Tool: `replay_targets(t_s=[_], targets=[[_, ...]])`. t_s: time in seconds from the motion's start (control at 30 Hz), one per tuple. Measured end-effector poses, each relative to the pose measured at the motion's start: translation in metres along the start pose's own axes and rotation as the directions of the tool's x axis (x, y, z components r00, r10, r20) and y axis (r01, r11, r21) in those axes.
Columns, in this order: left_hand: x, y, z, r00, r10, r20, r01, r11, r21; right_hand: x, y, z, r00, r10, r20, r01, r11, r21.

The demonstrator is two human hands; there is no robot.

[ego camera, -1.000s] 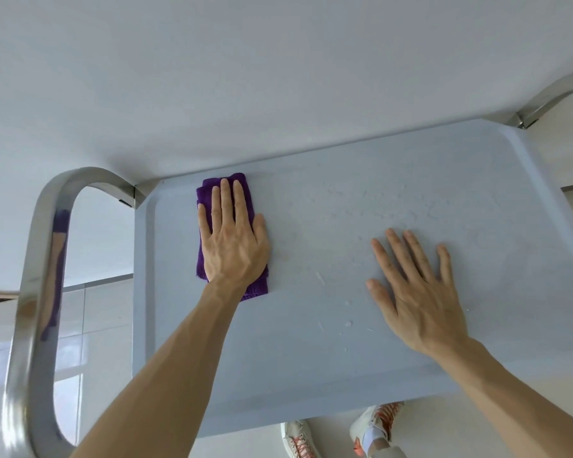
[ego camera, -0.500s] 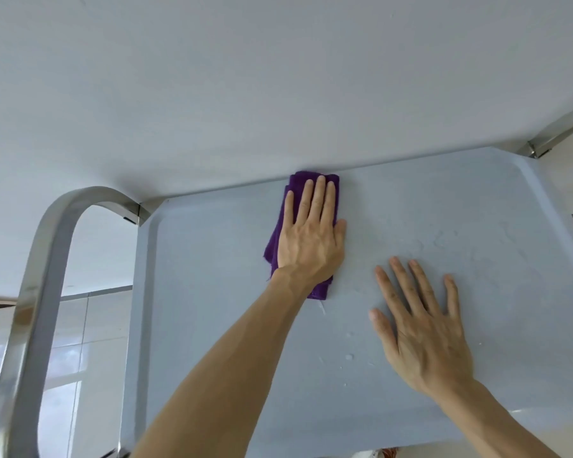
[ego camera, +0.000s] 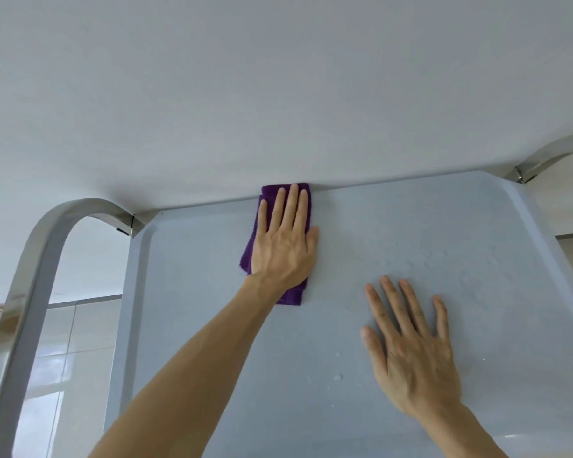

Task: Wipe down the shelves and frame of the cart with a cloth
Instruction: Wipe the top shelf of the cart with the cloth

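Note:
The cart's grey top shelf point(ego camera: 212, 325) fills the lower middle of the head view, with water droplets scattered on its right half. A folded purple cloth point(ego camera: 272, 193) lies at the shelf's far edge, against the white wall. My left hand point(ego camera: 285, 242) presses flat on the cloth, fingers straight and pointing toward the wall. My right hand point(ego camera: 411, 345) rests flat on the bare shelf to the right, fingers spread, apart from the cloth. A curved steel frame handle point(ego camera: 40, 259) rises at the shelf's left end, and another steel frame piece point(ego camera: 543, 160) shows at the far right corner.
A white wall point(ego camera: 278, 77) stands directly behind the shelf's far edge. Glossy pale floor tiles point(ego camera: 70, 342) show through the left handle loop.
My left hand has slid the cloth rightward along the shelf and up to its far edge. My right hand has stayed flat in place. The view has tilted up a little.

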State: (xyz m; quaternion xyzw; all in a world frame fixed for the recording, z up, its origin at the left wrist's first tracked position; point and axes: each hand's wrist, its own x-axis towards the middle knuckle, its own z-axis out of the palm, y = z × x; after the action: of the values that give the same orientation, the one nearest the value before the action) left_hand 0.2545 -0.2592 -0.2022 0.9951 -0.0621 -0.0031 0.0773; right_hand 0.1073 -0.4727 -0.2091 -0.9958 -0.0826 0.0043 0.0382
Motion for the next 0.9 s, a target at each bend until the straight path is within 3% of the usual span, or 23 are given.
replay_targets(t_s=[0.17,0.33,0.43,0.57,0.67,0.9], targets=[[-0.048,0.029,0.004,0.974,0.226,0.015,-0.226,0.974,-0.023,0.000,0.000,0.001,1.000,-0.004,-0.001,0.004,1.000,-0.025],[-0.143,-0.001,-0.001,0.950,0.312,0.017,-0.311,0.948,-0.062,-0.002,0.001,0.006,0.999,-0.010,-0.036,0.008,0.999,-0.034],[-0.117,-0.033,-0.008,0.966,0.257,0.007,-0.257,0.966,-0.011,-0.001,0.002,0.007,0.999,-0.005,-0.032,0.003,0.999,-0.043],[-0.075,-0.028,-0.006,1.000,-0.017,-0.004,0.017,1.000,-0.018,0.000,0.001,0.007,0.999,0.000,-0.044,-0.002,0.999,-0.046],[-0.074,-0.008,-0.002,0.994,-0.110,-0.010,0.110,0.994,-0.022,-0.001,0.000,0.005,0.999,0.001,-0.041,-0.003,0.999,-0.040],[-0.187,0.039,0.006,0.995,0.101,-0.002,-0.101,0.993,-0.058,-0.003,-0.002,0.004,0.998,0.004,-0.069,-0.004,1.000,-0.006]])
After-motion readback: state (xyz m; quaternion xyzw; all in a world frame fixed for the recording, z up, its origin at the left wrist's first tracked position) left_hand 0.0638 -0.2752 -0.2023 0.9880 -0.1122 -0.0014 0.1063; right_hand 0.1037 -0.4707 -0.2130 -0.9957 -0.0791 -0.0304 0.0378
